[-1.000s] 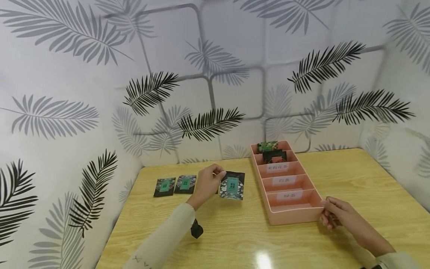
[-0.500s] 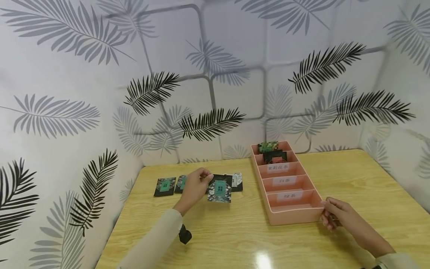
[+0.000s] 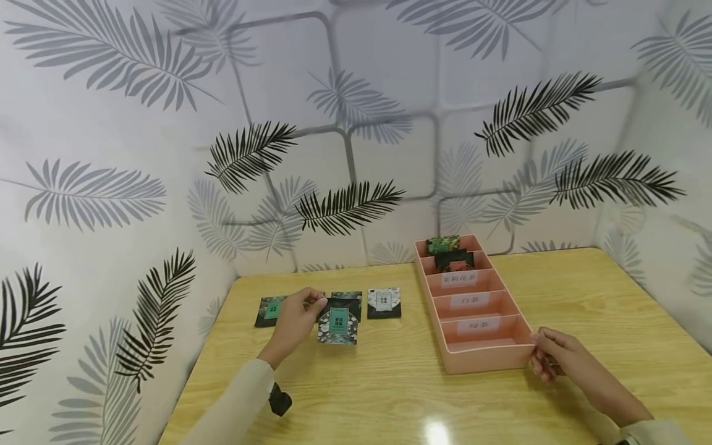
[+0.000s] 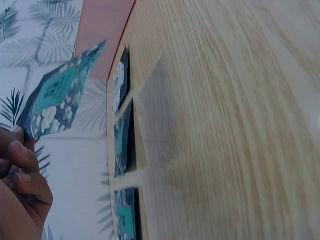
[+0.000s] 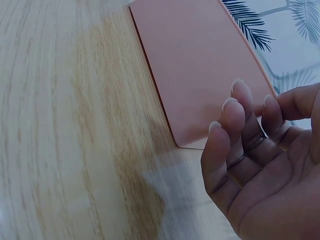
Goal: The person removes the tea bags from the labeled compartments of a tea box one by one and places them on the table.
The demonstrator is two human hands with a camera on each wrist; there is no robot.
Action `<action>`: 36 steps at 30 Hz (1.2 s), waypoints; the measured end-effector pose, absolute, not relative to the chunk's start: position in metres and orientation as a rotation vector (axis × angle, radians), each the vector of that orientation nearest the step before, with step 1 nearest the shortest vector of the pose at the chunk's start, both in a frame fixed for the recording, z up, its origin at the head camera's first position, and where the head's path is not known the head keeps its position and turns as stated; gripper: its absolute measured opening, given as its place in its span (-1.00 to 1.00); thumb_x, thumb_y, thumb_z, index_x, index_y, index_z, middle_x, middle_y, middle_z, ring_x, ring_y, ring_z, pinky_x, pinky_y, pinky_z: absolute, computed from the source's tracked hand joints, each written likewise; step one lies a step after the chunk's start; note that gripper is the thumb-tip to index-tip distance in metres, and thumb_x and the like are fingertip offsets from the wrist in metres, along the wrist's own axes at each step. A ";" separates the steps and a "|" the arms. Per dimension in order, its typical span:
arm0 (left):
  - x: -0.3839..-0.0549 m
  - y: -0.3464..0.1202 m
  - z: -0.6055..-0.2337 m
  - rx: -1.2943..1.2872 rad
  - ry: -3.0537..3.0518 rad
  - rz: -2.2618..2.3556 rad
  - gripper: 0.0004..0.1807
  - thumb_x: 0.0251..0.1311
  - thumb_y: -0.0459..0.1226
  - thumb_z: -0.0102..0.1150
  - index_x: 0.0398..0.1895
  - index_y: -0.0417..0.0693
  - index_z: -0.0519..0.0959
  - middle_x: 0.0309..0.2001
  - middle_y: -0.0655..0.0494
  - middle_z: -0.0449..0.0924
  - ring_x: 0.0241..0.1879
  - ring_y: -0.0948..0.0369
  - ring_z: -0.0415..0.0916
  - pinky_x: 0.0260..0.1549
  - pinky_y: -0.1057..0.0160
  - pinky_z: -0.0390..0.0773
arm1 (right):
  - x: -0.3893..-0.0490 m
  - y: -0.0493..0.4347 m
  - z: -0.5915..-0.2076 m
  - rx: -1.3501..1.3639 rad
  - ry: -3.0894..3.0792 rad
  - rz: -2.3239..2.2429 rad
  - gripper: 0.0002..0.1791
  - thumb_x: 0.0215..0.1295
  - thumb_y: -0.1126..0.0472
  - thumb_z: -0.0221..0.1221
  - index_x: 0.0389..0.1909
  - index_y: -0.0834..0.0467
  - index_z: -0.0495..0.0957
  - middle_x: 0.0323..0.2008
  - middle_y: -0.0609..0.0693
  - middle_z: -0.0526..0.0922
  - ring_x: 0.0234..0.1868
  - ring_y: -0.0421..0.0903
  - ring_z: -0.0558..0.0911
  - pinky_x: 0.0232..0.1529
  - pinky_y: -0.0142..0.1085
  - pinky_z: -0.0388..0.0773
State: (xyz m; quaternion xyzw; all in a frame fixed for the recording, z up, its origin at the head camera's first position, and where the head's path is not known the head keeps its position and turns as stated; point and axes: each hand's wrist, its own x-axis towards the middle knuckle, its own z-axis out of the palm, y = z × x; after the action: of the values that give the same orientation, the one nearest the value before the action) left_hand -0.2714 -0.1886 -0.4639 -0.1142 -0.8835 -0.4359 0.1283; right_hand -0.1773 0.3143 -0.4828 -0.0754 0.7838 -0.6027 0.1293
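Note:
My left hand [image 3: 295, 321] pinches a tea sachet [image 3: 337, 322] by its top corner between thumb and index finger. Dark, with a green label and a white flower print, the sachet hangs above the table, its shadow falling on the wood in the left wrist view. My right hand [image 3: 567, 355] grips the near right corner of a pink divided box [image 3: 489, 360] with thumb and index finger; the other fingers curl loosely beside its wall [image 5: 195, 60]. Behind the left hand lie a green-labelled sachet [image 3: 272, 309] and a white-labelled sachet [image 3: 384, 303], with others partly hidden between them.
In the box's far compartments sit a green sachet [image 3: 443, 245] and a black sachet with a red label [image 3: 455, 260]. Paper labels [image 3: 473, 326] mark the nearer dividers. The wooden table [image 3: 389, 395] meets a leaf-patterned wall [image 3: 378, 154] at the back.
My left hand has moved left and slightly toward me with the tea sachet, away from the box, uncovering the white-labelled sachet. The right hand stays at the box corner.

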 end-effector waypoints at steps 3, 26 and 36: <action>-0.269 -0.201 -0.465 -0.320 -2.566 -1.297 -0.90 0.30 -0.14 0.15 -0.25 0.08 0.59 -0.28 0.20 0.57 -0.40 0.23 0.51 -0.40 0.21 0.52 | -0.178 0.314 -0.483 -0.238 2.274 -1.760 -0.45 0.54 -0.04 -0.22 -0.28 0.45 0.29 -0.50 0.08 0.52 -0.55 -0.08 0.50 -0.48 -0.15 0.54; -0.258 -0.285 -0.485 -0.163 -2.652 -1.099 -0.84 0.34 -0.11 0.10 -0.24 0.03 0.57 -0.34 0.12 0.56 -0.44 0.17 0.41 -0.44 0.22 0.42 | -0.179 0.315 -0.484 -0.232 2.287 -1.752 -0.46 0.53 -0.08 -0.21 -0.29 0.40 0.29 -0.50 0.09 0.50 -0.55 -0.08 0.49 -0.47 -0.15 0.54; -0.250 -0.316 -0.497 -0.071 -2.723 -1.108 -0.81 0.35 -0.11 0.08 -0.18 -0.01 0.56 -0.23 0.08 0.56 -0.33 0.15 0.47 -0.38 0.17 0.44 | -0.179 0.315 -0.485 -0.254 2.270 -1.758 -0.46 0.54 -0.07 -0.22 -0.28 0.40 0.28 -0.50 0.08 0.51 -0.55 -0.09 0.49 -0.47 -0.15 0.54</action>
State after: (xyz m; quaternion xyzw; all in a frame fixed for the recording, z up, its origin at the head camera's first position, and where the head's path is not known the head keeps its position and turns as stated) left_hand -0.2499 -0.3157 -0.4967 -0.0240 -0.9213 -0.3748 0.1003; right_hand -0.1788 0.3148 -0.4846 -0.0873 0.7809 -0.6048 0.1295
